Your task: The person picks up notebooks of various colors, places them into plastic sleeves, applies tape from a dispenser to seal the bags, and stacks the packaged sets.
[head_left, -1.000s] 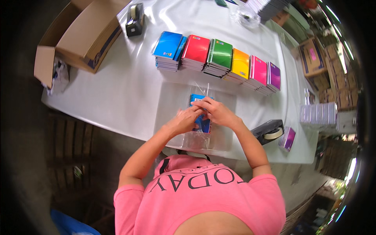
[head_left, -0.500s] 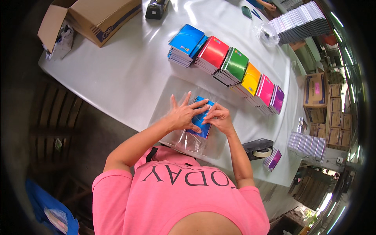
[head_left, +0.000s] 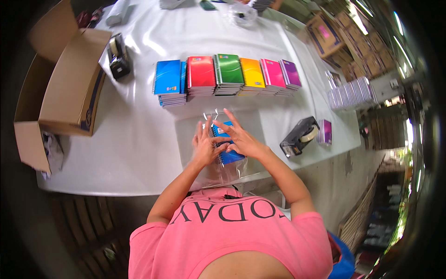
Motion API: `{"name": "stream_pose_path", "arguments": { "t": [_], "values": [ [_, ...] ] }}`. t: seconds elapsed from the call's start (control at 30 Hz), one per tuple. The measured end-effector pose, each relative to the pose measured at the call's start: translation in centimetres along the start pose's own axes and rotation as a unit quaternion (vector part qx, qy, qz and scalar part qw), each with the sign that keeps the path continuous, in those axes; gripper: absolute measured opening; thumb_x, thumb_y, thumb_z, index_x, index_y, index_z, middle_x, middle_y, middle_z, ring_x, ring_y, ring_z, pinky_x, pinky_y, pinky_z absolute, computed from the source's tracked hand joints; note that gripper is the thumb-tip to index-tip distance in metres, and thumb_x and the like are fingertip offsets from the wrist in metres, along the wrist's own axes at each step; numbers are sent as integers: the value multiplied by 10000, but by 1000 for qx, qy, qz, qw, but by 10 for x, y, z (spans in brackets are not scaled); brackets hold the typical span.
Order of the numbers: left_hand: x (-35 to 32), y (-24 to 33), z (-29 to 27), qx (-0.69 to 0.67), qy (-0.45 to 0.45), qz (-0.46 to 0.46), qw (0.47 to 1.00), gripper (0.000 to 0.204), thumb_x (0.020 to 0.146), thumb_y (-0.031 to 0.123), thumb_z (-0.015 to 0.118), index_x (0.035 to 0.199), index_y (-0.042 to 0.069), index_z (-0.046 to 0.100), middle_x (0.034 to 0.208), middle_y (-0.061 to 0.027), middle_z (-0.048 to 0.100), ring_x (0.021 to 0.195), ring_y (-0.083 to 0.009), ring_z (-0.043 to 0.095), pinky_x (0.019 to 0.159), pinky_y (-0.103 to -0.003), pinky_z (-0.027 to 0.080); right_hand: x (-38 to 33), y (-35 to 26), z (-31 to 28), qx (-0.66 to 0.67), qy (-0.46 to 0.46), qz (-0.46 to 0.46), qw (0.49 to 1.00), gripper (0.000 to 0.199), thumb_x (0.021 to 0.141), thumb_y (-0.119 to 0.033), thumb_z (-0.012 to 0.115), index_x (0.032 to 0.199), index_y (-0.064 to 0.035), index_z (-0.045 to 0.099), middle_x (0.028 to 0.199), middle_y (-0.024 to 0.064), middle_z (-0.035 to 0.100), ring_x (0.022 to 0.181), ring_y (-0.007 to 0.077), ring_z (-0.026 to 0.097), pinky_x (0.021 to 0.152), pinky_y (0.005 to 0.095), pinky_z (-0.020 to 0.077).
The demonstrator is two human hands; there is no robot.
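Observation:
A blue spiral notebook (head_left: pixel 231 157) lies in front of me on a translucent sheet (head_left: pixel 188 129), with clear plastic film (head_left: pixel 227 176) around it. My left hand (head_left: pixel 203 145) rests at the notebook's spiral edge, its fingers stretched out and partly blurred. Over the notebook's middle is my right hand (head_left: pixel 242 141), fingers spread, thumb near the left hand's fingers. Neither hand shows anything gripped. Both hands cover part of the notebook's cover.
Beyond the sheet stands a row of notebook stacks: blue (head_left: pixel 167 78), red (head_left: pixel 201 74), green (head_left: pixel 228 69), yellow (head_left: pixel 252 74), pink (head_left: pixel 273 74) and purple (head_left: pixel 291 74). A tape dispenser (head_left: pixel 297 138) sits right, another (head_left: pixel 119 58) left beside an open carton (head_left: pixel 69 93). A purple notebook (head_left: pixel 325 132) lies far right.
My right hand has gone from a pinch at the notebook's right side to spread fingers over it. My left hand has shifted toward the spiral edge. The whole view has turned.

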State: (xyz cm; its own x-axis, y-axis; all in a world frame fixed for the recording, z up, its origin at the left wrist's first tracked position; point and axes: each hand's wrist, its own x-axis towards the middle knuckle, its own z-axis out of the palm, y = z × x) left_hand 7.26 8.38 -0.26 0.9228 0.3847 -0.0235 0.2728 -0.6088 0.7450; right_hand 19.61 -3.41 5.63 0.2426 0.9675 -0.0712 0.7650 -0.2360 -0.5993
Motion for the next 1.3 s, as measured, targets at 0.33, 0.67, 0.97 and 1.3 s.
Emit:
{"name": "stream_pose_path", "arguments": {
  "t": [0.33,0.67,0.97,1.3],
  "values": [
    [7,3,-25,-103,-125,-34,986,660,666,403,774,1275,389,522,1506,-238,-76,1048,-352,595,828,-398,513,-166,91,7,57,666,495,555,535,817,-450,661,1192,-100,511,1022,71,505,890,186,452,681,359,420],
    [14,-17,-13,-78,-82,32,993,649,648,415,782,1252,374,547,1501,-253,-89,1078,-351,579,850,-384,509,-178,86,-2,539,634,317,454,245,859,-343,642,1067,-214,629,1122,-36,537,1007,198,415,778,431,440],
    [15,-3,-27,-100,-119,-23,988,682,638,431,781,1266,376,521,1497,-247,-93,1195,-413,479,901,-442,484,-164,43,17,212,584,381,685,202,866,-187,642,976,-28,699,876,78,664,704,91,569,602,252,491],
    [18,-13,-16,-93,-94,-9,991,836,577,430,825,1320,361,448,1486,-258,-124,1130,-390,541,914,-438,490,25,-10,-2,106,-24,266,958,1051,708,-326,763,1486,-157,76,807,176,667,646,246,647,585,348,501]
  ]
}}
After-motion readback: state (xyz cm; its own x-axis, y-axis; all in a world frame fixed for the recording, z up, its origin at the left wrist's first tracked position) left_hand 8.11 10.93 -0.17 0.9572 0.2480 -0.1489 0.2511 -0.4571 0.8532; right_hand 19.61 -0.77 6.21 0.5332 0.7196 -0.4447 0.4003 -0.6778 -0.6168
